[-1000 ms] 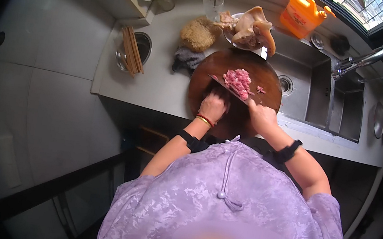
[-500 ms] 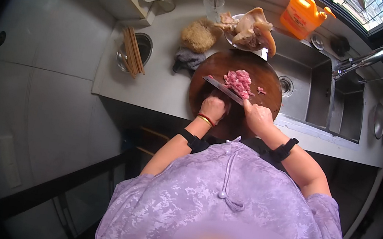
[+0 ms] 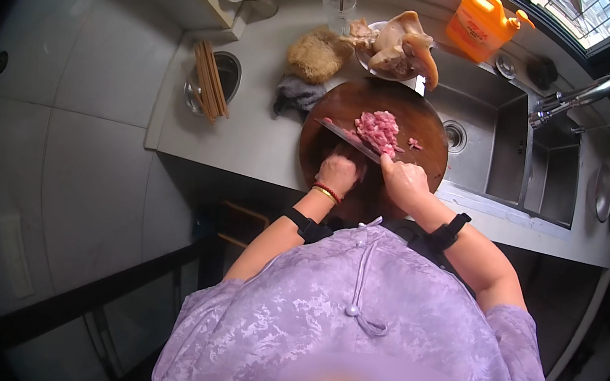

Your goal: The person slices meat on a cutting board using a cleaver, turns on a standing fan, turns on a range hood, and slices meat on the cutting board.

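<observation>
My right hand (image 3: 404, 183) is wrapped round the handle of a kitchen knife (image 3: 352, 140). Its blade points to the left, low over a round wooden chopping board (image 3: 431, 118). Just behind the blade lies a heap of chopped pink meat (image 3: 377, 129), with a few small bits apart on its right. On the near side of the blade, my left hand (image 3: 340, 172) has its fingers curled down close to the knife. Whatever lies under those fingers is hidden.
Behind the board stands a bowl (image 3: 367, 66) heaped with large pieces of pale meat. A tan spongy bundle (image 3: 319, 55) and a grey cloth (image 3: 300, 94) lie to its left. Chopsticks (image 3: 211, 82) rest across a metal container. The sink (image 3: 486, 130) is right, below an orange jug (image 3: 481, 25).
The knife and my right hand have shifted slightly to the left. My left hand stays almost where it was, fingers still curled.
</observation>
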### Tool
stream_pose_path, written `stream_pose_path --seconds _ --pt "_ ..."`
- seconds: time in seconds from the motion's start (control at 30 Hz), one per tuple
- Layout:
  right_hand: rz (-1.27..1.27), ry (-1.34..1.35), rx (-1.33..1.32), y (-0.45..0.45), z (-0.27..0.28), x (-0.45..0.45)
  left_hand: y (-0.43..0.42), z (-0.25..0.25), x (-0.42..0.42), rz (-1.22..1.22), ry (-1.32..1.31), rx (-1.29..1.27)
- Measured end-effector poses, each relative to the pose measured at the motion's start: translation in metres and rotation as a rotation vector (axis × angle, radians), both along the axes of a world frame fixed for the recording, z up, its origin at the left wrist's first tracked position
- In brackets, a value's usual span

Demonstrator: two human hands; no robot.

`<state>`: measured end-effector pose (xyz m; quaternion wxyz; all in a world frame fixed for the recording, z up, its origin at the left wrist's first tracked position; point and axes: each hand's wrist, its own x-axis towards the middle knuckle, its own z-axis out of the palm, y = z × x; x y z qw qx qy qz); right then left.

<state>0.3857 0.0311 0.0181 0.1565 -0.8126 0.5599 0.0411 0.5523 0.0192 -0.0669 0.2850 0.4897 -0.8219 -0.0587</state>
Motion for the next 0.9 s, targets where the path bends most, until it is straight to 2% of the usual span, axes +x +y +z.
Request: stream_pose_path --seconds 0.2,0.3,0.4,0.47,0.5,0.67,0.83,0.9 --pt "-0.017 -0.003 0.004 0.008 0.006 -0.039 0.005 0.006 0.001 0.024 -0.013 0.054" --pt "-0.014 0.010 0.040 0.016 0.024 -0.048 0.008 0.006 0.000 0.063 -0.052 -0.013" --pt "0.021 0.020 0.088 0.017 0.024 -0.039 0.005 0.006 -0.001 0.039 -0.041 0.101" --pt "0.008 0.000 0.074 0.010 0.008 -0.024 0.005 0.000 -0.001 0.079 0.012 0.002" --pt "0.000 -0.024 0.046 0.003 0.004 -0.014 0.005 0.000 0.000 0.091 -0.038 0.097" --pt "-0.002 -0.047 0.031 -0.004 0.002 -0.004 0.005 0.005 0.005 0.033 -0.040 0.041" --pt "-0.047 -0.005 0.031 0.006 0.007 -0.037 0.009 0.006 0.004 0.048 -0.052 0.087" --pt "-0.149 -0.040 -0.005 0.008 0.011 -0.038 0.006 0.004 0.004 0.023 -0.020 0.051"
